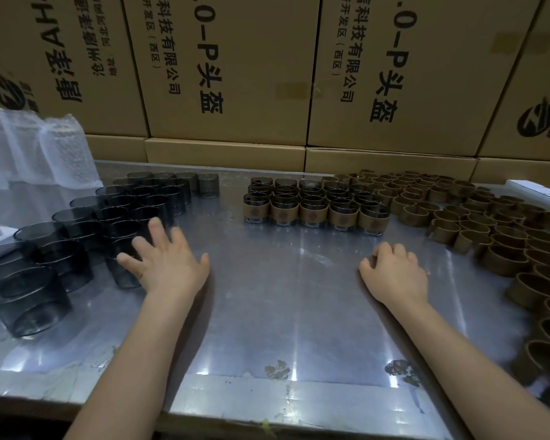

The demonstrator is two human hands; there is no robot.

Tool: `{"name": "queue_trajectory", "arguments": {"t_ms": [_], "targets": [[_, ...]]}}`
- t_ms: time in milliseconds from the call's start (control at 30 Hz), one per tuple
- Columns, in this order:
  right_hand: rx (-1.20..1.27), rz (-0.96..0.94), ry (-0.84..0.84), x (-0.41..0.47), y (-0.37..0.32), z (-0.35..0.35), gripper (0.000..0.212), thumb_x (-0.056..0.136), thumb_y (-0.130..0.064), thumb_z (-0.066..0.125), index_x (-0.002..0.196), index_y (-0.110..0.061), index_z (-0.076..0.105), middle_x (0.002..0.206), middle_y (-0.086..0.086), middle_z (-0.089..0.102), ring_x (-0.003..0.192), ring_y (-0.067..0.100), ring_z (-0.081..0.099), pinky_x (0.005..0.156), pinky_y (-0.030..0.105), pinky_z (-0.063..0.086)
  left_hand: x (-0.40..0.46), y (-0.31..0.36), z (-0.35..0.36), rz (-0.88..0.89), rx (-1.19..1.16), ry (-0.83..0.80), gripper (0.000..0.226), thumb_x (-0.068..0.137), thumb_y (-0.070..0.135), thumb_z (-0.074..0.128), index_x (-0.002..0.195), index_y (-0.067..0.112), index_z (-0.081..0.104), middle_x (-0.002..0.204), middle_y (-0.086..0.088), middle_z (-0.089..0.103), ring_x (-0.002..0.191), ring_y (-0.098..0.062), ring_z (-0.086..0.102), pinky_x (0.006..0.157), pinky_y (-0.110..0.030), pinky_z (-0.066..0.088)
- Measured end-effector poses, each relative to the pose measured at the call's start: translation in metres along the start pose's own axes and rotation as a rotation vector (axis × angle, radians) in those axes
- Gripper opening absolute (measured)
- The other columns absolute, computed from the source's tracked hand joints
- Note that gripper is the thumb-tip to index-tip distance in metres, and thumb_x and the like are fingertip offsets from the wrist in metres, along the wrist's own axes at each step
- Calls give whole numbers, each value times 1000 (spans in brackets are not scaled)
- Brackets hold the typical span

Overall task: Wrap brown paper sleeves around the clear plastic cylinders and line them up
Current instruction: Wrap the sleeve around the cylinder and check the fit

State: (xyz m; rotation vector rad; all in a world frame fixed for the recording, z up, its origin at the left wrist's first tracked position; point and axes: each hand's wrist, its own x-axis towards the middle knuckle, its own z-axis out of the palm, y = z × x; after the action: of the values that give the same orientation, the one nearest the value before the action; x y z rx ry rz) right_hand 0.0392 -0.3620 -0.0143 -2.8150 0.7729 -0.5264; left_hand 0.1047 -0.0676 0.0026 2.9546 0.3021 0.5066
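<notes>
Several bare smoky clear plastic cylinders (77,236) stand in rows on the left of the metal table (277,296). My left hand (169,258) reaches over them with fingers spread, fingertips at a cylinder (121,265) on the near edge of the group. Several sleeved cylinders (315,204) stand lined up in rows at the centre back. A large heap of empty brown paper sleeves (477,223) covers the right side. My right hand (394,271) rests on the table left of the sleeves, fingers curled under, holding nothing.
Large printed cardboard boxes (235,74) form a wall along the back of the table. Crumpled clear plastic wrap (35,147) lies at the back left. The table's front edge (267,414) runs near the bottom of the view.
</notes>
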Motion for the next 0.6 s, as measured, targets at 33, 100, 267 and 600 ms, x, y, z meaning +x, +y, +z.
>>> {"name": "queue_trajectory", "arguments": {"t_ms": [33,100,267,600], "targets": [[-1,-2,0,0,0,0,39,95,-39,41,122,-13,50,123,11,50,117,30,46,92,41,41,-2,5,0,33,14,-1,64,89,57,49,136,17,34,149,-9,5,125,-37,24,106,-54,21],[-5,-5,3,1,0,1,39,95,-39,41,122,-13,50,124,11,50,117,30,45,92,42,41,-8,16,2,119,24,-8,64,88,58,49,136,19,35,149,-8,5,127,-36,23,105,-55,21],[-19,-9,9,1,0,2,39,95,-39,40,123,-13,49,124,12,50,117,31,45,92,42,41,-27,47,10,392,-64,16,58,89,56,49,135,23,36,149,-5,9,131,-32,22,105,-55,16],[-57,-14,20,2,-2,4,38,96,-37,38,123,-12,49,122,13,50,115,31,46,92,42,42,-56,89,20,760,-269,204,38,93,20,41,131,26,43,131,1,35,107,-19,42,93,-40,16]]}}
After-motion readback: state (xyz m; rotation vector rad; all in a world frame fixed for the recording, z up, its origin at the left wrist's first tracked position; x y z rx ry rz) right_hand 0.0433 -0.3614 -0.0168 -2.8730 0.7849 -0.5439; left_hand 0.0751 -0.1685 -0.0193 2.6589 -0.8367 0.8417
